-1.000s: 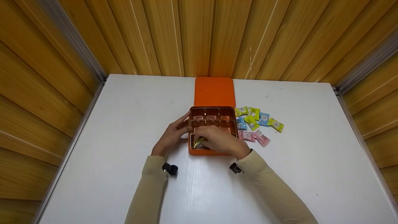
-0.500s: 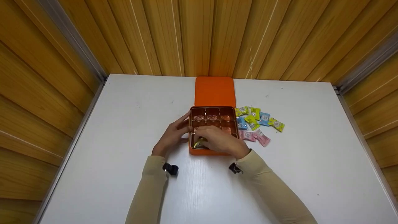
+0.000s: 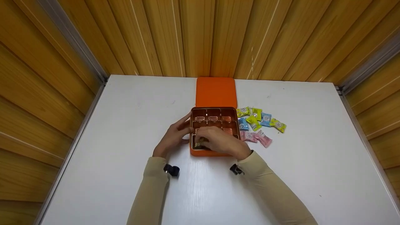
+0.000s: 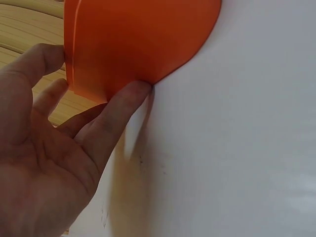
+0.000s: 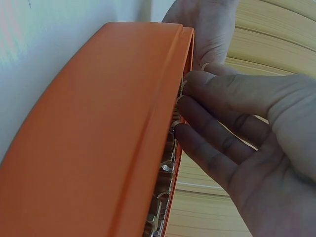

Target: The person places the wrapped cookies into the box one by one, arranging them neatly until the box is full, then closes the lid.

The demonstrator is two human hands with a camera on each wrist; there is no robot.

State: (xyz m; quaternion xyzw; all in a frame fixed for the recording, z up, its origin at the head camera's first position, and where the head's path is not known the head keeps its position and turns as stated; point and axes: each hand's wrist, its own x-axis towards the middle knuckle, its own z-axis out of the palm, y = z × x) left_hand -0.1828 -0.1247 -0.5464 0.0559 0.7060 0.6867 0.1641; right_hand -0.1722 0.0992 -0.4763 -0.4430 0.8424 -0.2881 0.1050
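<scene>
An orange box [image 3: 215, 153] stands on the table, its inside split into small compartments by a shiny brown insert. Along its left side my left hand [image 3: 172, 136] rests fairly straight fingers; the left wrist view shows the thumb touching the lower edge of the orange wall [image 4: 143, 44]. My right hand [image 3: 220, 140] reaches into the front-left compartment and pinches a yellow-green wrapped candy [image 3: 198, 145], partly hidden under the fingers. In the right wrist view, the right hand's bent fingertips [image 5: 185, 103] dip past the rim, and the candy itself cannot be made out.
Behind the box lies a flat orange lid [image 3: 216, 92], adjoining its back edge. Right of the box are several yellow-green candies [image 3: 253, 122], two blue candies [image 3: 266, 119] and two pink candies [image 3: 263, 138]. Wood-look panels [image 3: 200, 37] rise behind the white table [image 3: 200, 193].
Under my right fingertips the yellow-green candy has shifted slightly and shows less of its wrapper. Both hands stay in nearly the same place.
</scene>
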